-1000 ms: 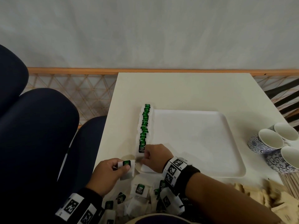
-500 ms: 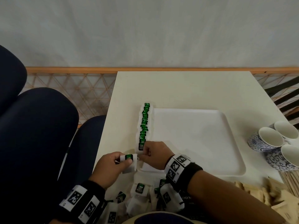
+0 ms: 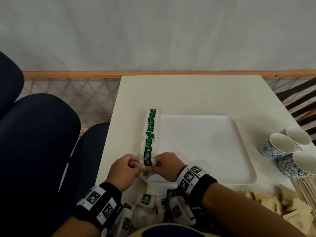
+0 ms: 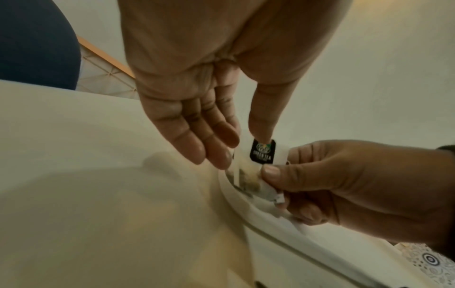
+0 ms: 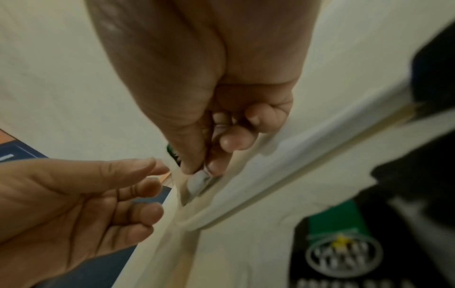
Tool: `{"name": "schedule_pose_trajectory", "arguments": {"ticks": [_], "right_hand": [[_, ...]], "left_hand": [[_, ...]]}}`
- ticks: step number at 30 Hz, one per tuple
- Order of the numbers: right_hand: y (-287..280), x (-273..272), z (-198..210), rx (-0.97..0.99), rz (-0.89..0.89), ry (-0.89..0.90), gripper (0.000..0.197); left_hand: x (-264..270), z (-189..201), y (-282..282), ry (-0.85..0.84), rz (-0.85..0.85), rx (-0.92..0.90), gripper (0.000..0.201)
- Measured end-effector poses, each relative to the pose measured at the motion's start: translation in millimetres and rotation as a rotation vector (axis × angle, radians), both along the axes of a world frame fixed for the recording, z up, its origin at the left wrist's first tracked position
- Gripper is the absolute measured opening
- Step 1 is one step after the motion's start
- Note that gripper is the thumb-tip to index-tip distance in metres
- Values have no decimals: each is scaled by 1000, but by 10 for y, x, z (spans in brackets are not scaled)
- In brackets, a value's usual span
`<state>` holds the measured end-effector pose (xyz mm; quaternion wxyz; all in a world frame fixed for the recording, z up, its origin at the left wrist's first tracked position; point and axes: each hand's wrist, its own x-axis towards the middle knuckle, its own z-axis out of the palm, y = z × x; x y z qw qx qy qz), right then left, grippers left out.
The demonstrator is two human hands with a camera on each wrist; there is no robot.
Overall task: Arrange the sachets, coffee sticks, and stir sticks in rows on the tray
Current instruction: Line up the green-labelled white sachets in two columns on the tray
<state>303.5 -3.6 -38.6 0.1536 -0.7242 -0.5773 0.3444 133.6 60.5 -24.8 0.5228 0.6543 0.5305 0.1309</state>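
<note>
- Since the earlier head picture the left hand (image 3: pixel 124 170) has carried its tea sachet (image 3: pixel 148 162) up from the desk (image 3: pixel 188 93) edge to the near end of the row of sachets (image 3: pixel 150 132), where it meets the right hand (image 3: pixel 168 166).
- Grip state: both hands pinch the one sachet. In the left wrist view the left thumb presses its dark label from above with the other fingers (image 4: pixel 197 144) loosely extended beside it, while the right hand's thumb and forefinger pinch its lower right edge.
- Relation the next move turns on: the sachet sits just nearer the person than the last sachet in the row, above the near left corner of the tray (image 3: pixel 239 151). The row's long axis runs away from the person along the tray's left edge. The held sachet lies crosswise to that axis, label up, so it likely needs only a short push forward to join the row.
- Both hands are equally near; neither has the advantage.
- Views: the head view shows the row, and the loose sachets (image 3: pixel 147 199) heaped close to the body. The left wrist view alone shows the sachet's lower part hanging over the tray rim. The right wrist view shows little of it beyond a pale corner under the fingertips.
</note>
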Motion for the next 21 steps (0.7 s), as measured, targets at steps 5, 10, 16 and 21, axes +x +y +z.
{"name": "schedule_pose_trajectory", "arguments": {"ticks": [5, 10, 16, 21], "right_hand": [[78, -45, -70, -66, -65, -66, 28], [114, -101, -45, -110, -92, -113, 41], [80, -56, -15, -77, -122, -105, 41], [45, 21, -29, -90, -198, -2, 39]], "left_hand": [[-70, -18, 11, 74, -2, 23, 15], [-92, 3, -20, 202, -293, 203, 16], [-58, -54, -89, 411, -476, 264, 31], [-45, -46, -90, 405, -483, 284, 35]]}}
